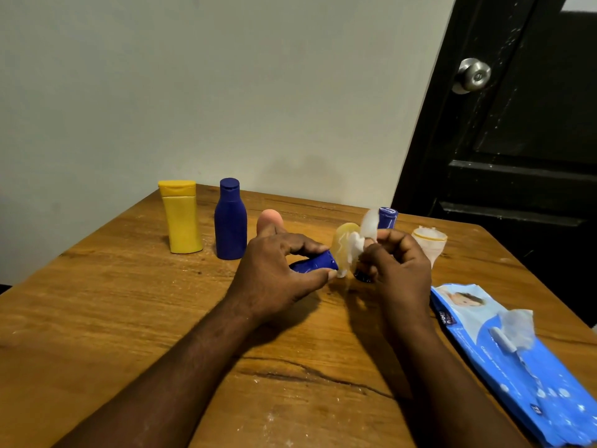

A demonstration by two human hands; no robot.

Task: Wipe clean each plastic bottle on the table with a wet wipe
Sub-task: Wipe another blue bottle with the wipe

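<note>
Yellow bottle (181, 218) — blue bottle (230, 221), brown table (129, 302).

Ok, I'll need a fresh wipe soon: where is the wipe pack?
Head view: the blue wipe pack lies on the table at the right edge, just right of the right hand.

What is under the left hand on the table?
A small blue bottle, tipped sideways, gripped by the left hand. Only one end and a strip of its side show; the rest is covered by the hand.
</note>
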